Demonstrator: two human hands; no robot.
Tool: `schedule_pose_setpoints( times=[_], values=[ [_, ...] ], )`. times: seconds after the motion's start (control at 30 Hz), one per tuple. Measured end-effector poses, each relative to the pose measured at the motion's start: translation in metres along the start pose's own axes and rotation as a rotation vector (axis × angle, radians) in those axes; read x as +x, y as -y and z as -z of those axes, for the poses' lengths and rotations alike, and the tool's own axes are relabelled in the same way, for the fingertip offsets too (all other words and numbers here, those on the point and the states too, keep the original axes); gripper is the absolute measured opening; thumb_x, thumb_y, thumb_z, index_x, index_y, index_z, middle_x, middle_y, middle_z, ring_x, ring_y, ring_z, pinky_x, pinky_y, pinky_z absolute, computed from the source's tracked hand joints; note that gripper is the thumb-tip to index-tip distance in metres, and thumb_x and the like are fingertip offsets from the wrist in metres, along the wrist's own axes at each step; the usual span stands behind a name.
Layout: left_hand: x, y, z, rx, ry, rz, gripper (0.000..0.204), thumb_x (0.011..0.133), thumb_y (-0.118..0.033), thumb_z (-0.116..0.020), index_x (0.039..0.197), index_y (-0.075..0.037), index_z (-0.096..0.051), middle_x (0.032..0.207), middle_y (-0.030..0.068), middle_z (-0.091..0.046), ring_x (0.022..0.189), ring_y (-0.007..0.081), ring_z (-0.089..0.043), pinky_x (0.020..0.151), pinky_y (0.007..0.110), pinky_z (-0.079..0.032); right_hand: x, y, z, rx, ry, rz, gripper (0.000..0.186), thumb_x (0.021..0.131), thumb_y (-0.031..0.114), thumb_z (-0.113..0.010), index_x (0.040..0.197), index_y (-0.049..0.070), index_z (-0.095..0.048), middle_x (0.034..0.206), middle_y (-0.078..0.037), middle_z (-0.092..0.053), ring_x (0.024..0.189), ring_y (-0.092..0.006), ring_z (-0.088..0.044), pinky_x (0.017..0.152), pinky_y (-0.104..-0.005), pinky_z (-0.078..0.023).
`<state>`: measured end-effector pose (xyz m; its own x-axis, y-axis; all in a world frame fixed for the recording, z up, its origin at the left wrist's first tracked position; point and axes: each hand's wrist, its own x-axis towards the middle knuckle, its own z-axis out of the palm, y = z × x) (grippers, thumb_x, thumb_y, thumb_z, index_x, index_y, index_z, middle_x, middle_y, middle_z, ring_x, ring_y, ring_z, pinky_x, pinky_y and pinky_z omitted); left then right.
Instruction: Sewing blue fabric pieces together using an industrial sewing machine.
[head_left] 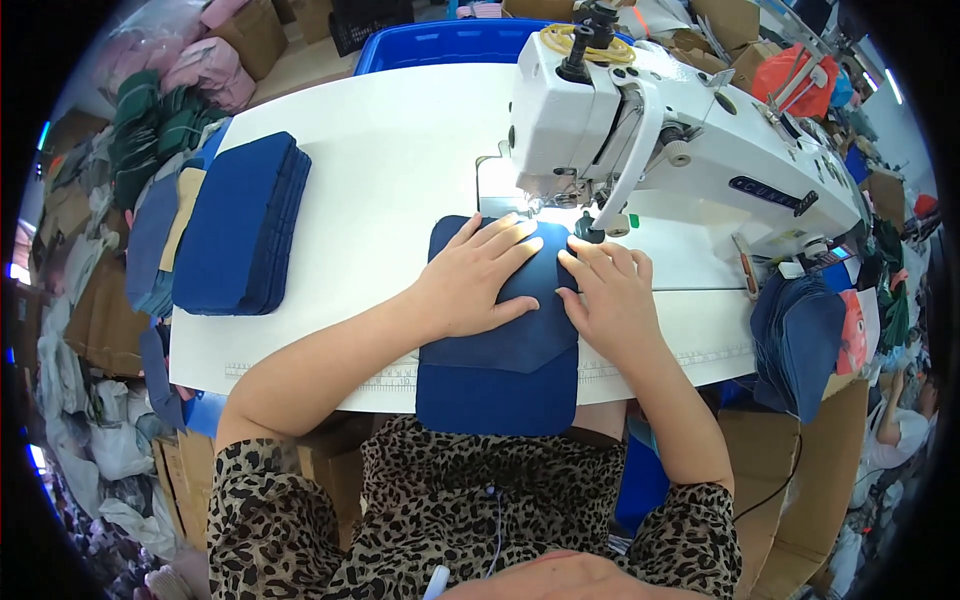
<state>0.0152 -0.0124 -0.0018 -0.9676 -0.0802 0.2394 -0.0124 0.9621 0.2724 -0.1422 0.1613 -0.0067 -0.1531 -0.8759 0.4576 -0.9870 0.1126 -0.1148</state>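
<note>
A dark blue rounded fabric piece with a lighter blue layer on it lies at the white sewing machine, its far edge at the presser-foot area. My left hand lies on it with fingers spread and fingertips just left of the needle. My right hand rests over the piece's right edge, fingers apart and slightly bent, below a black fitting on the machine.
Stacks of blue pieces lie at the table's left, more hang at its right. A blue bin stands behind, cardboard boxes below. Piles of bags and fabric surround the table. Another person is at the far right.
</note>
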Motion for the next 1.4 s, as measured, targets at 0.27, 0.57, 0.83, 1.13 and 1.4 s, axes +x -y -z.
schedule_pose_setpoints(
  times=[0.27, 0.57, 0.83, 1.13, 1.4],
  values=[
    [0.000, -0.002, 0.003, 0.039, -0.007, 0.008, 0.066, 0.088, -0.045, -0.068, 0.136, -0.003, -0.052, 0.139, 0.0168, -0.050, 0.140, 0.0336, -0.040, 0.118, 0.055, -0.028, -0.002, -0.003, 0.002, 0.077, 0.044, 0.025, 0.048, 0.079, 0.030, -0.077, 0.121, 0.011, -0.064, 0.131, -0.002, -0.061, 0.118, -0.0222, -0.053, 0.102, -0.0461, -0.034],
    [0.002, 0.000, 0.001, 0.011, -0.004, 0.017, 0.061, 0.089, -0.043, -0.068, 0.135, -0.006, -0.051, 0.140, 0.0180, -0.048, 0.140, 0.0380, -0.040, 0.118, 0.057, -0.027, -0.003, -0.001, 0.001, 0.080, 0.081, -0.033, 0.051, 0.082, 0.032, -0.076, 0.127, 0.012, -0.062, 0.135, -0.002, -0.060, 0.120, -0.0229, -0.051, 0.103, -0.0448, -0.033],
    [0.003, 0.002, 0.001, 0.019, -0.014, 0.018, 0.060, 0.089, -0.043, -0.068, 0.133, -0.005, -0.052, 0.138, 0.0186, -0.049, 0.140, 0.0374, -0.041, 0.118, 0.057, -0.028, -0.001, -0.003, -0.004, 0.090, 0.049, -0.037, 0.052, 0.079, 0.033, -0.079, 0.123, 0.012, -0.064, 0.132, -0.001, -0.061, 0.117, -0.0226, -0.052, 0.103, -0.0468, -0.033],
    [0.005, 0.004, -0.002, 0.034, -0.037, 0.007, 0.061, 0.090, -0.045, -0.067, 0.133, -0.005, -0.052, 0.139, 0.0180, -0.050, 0.140, 0.0369, -0.040, 0.117, 0.057, -0.028, 0.001, -0.006, -0.005, 0.087, 0.061, -0.057, 0.050, 0.080, 0.033, -0.078, 0.124, 0.013, -0.065, 0.132, 0.000, -0.062, 0.118, -0.0235, -0.051, 0.104, -0.0465, -0.033],
    [0.001, 0.002, -0.004, 0.062, -0.011, 0.050, 0.059, 0.090, -0.045, -0.067, 0.136, -0.011, -0.053, 0.140, 0.0186, -0.049, 0.139, 0.0385, -0.041, 0.117, 0.058, -0.029, 0.001, -0.005, -0.006, 0.116, 0.073, -0.061, 0.049, 0.080, 0.032, -0.078, 0.123, 0.014, -0.066, 0.133, 0.002, -0.061, 0.118, -0.0236, -0.051, 0.105, -0.0460, -0.033]
  ],
)
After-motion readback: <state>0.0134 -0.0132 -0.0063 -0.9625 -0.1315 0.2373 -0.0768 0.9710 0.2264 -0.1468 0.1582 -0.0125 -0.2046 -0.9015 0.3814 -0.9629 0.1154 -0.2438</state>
